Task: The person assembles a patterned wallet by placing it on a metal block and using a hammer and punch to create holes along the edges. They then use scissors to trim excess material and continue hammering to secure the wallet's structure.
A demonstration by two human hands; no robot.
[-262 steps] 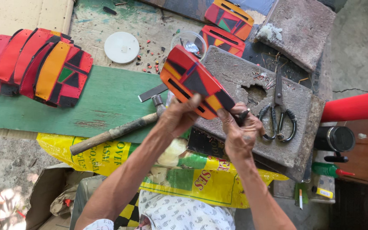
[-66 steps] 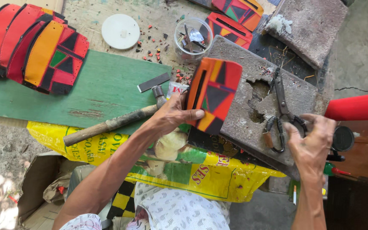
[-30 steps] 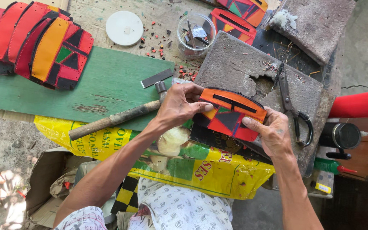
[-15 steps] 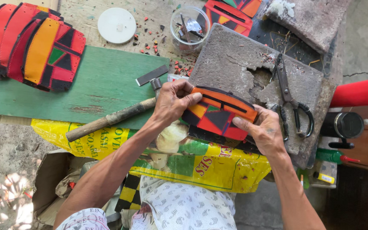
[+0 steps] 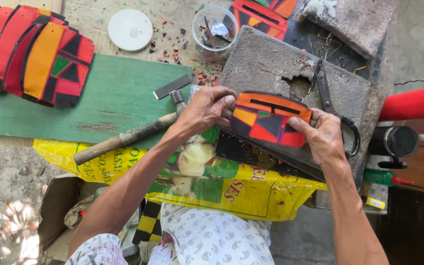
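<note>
While hands grip patchwork piece [image 5: 269, 119], scissors [image 5: 327, 100], hammer [image 5: 128, 136] flank.

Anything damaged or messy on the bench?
Yes. The grey stone slab has a broken hole just above the patchwork piece both hands hold, and small red and green scraps lie scattered beside the clear plastic cup.

Patchwork leather piece [image 5: 270, 119] between both hands

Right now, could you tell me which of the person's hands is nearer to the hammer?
Left. The left hand lies just beside the hammer, close to its metal head, while gripping the patchwork piece. The right hand holds that piece's far end, well away.
</note>
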